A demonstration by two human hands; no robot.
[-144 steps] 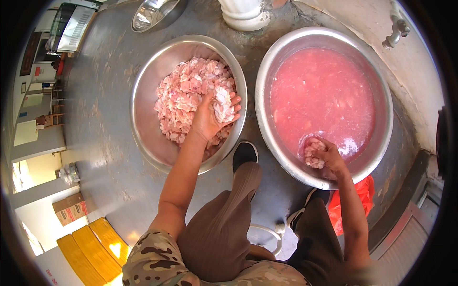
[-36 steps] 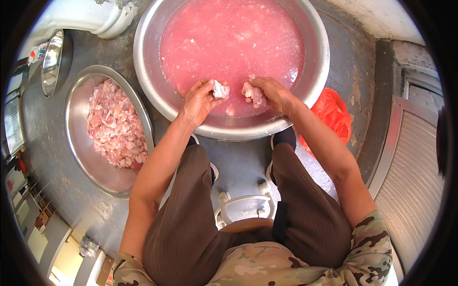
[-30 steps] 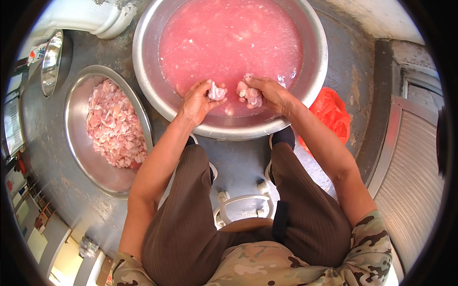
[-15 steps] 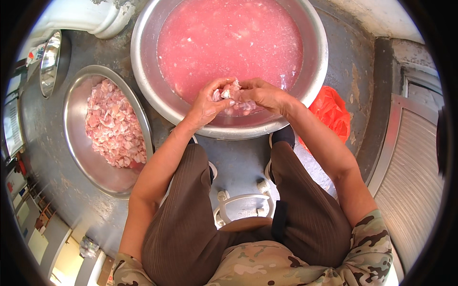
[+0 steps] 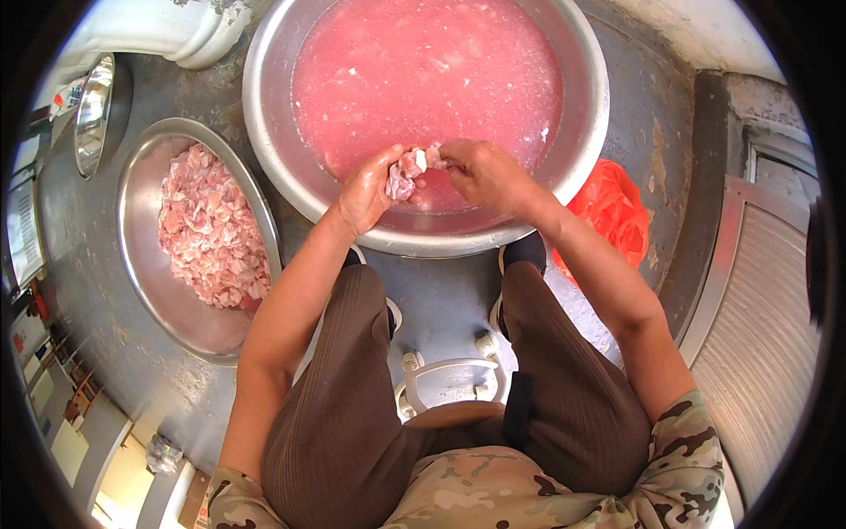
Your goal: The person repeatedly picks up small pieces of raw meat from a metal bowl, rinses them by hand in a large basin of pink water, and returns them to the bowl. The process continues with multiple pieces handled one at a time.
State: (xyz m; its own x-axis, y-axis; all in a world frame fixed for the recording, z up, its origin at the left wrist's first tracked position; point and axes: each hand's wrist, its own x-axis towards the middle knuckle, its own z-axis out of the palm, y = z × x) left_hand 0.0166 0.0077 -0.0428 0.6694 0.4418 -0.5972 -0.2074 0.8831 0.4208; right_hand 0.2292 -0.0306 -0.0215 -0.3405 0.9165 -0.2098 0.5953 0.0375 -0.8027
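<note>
Seat: I sit low on a white stool (image 5: pixel 445 375), knees apart in brown trousers (image 5: pixel 352 414), camouflage shirt hem at the bottom of the view.

Floor between feet: a strip of grey concrete floor (image 5: pixel 441 300) shows between my shoes, running up to the near rim of the big basin.

Left hand (image 5: pixel 368 189): closed around a pale pink piece of meat (image 5: pixel 401 176), fingers curled under it, held just above the basin's near edge.

Right hand (image 5: pixel 480 172): fingertips pinched on the same piece from the other side; both hands meet over the liquid, wet.

Large basin (image 5: pixel 582 159): round, steel, straight ahead of my knees; filled nearly to the rim with cloudy pink water flecked with white bits. Its near rim sits just beyond my shoes.

Second bowl (image 5: pixel 141 264): steel, to my left, just beside the large basin, rims nearly touching; it holds a heap of pale pink cut meat (image 5: pixel 207 229) piled toward its far side, bare metal nearer me.

Right edge: an orange plastic bag (image 5: pixel 612 207) lies crumpled against the basin's right side; beyond it a raised concrete kerb and a ribbed metal shutter (image 5: pixel 758 335) close off that flank.

Far left: a small empty steel bowl (image 5: pixel 91 115) sits past the meat bowl, near a white pipe (image 5: pixel 167 31) at the top.
</note>
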